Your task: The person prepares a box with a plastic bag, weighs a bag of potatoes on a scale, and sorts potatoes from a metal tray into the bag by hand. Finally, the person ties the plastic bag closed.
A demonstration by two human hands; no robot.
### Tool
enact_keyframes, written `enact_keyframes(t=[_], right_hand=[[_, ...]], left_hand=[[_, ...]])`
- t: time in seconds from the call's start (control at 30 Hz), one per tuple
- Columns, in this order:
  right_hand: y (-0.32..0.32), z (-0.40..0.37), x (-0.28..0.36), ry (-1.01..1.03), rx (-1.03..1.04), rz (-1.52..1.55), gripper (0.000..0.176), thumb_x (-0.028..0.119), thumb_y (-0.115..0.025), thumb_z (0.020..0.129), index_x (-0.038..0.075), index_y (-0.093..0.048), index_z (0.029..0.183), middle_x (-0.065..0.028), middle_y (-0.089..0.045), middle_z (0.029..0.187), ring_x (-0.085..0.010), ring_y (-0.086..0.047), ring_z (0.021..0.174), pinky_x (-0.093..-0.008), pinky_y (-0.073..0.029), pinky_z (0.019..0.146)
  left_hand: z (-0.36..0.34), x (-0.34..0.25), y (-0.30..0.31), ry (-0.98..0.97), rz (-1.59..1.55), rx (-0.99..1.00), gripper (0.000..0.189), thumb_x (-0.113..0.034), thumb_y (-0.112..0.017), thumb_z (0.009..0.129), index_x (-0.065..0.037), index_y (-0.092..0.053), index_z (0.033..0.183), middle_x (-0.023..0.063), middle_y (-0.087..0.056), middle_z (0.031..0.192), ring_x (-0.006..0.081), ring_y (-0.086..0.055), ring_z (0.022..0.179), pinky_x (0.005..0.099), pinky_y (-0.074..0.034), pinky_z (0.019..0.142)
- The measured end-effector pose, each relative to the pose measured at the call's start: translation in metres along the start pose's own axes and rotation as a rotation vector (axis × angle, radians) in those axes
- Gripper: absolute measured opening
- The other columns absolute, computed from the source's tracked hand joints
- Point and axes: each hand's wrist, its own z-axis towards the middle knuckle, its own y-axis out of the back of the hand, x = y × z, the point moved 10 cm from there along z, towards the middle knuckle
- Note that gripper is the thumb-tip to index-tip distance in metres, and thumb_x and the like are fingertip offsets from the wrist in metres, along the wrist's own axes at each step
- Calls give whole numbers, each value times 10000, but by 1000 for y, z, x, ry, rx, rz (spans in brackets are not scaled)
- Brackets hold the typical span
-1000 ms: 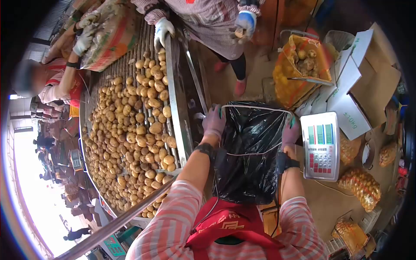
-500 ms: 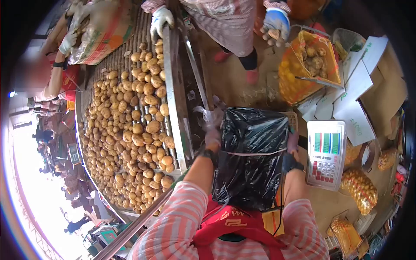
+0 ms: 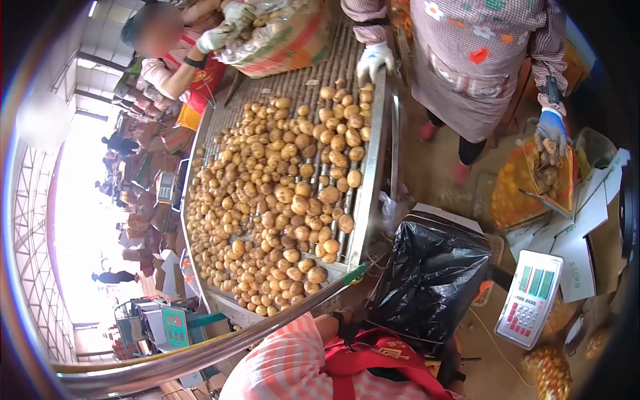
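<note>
A black plastic bag (image 3: 430,280) is spread over a box in front of me, with a white carton flap (image 3: 450,217) showing along its far edge. My left hand (image 3: 359,313) is low at the bag's near left corner, just past a dark wristband. It is in shadow and its fingers do not show clearly. My right hand is out of sight, down past the bag's near right side. Left of the bag, many loose potatoes (image 3: 287,193) lie on a roller conveyor (image 3: 273,87).
A metal rail (image 3: 220,347) crosses at the lower left. To the right stand a digital scale (image 3: 530,300) and a net bag of potatoes (image 3: 550,373). Across from me, a co-worker's gloved hand (image 3: 552,133) holds potatoes over an orange net bag (image 3: 513,193). Another person handles a large sack (image 3: 287,47).
My view has swung left. Both hands have left the sides of the bag and dropped toward me. The pale band across the bag no longer shows. The co-worker's potato-filled hand is now over the net bag.
</note>
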Motion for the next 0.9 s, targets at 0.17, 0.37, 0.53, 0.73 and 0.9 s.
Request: enact_keyframes(t=[0.17,0.37,0.53,0.73,0.9], right_hand=[[-1,-6,41,169,44,-133,292,248,-486,904,26,-619,1040,-125,-648,904,-250,-624,794,-394,-502,695],[-29,13,-14,175,-205,174,309,246,-519,887,21,-595,1084,-102,-646,906,-214,-620,764,-373,-511,659],[-39,20,-24,30,-359,176,347,281,-497,905,20,-569,1123,-106,-640,912,-233,-619,852,-348,-498,746],[-55,88,-148,-199,-463,366,382,266,-551,874,27,-554,1172,-161,-638,998,-292,-623,828,-393,-499,707],[-6,70,-127,-282,-606,-50,486,407,-551,879,-13,-574,1122,-297,-611,982,-421,-596,814,-472,-476,693]], left_hand=[[-12,2,7,10,20,-32,240,-232,-625,764,-45,-658,909,167,-661,911,326,-647,855,395,-527,730],[1,-8,8,57,121,-271,288,-258,-663,727,-57,-660,932,168,-667,872,333,-658,824,379,-541,690],[64,65,-15,265,-662,-538,256,-245,-604,765,-58,-666,929,178,-659,864,317,-662,834,377,-526,664],[8,42,46,486,-684,-589,301,-252,-514,855,1,-675,886,176,-676,883,323,-660,853,395,-499,707],[-4,18,58,529,-603,-568,330,-328,-518,855,-59,-661,983,187,-642,937,328,-627,872,408,-492,753]])
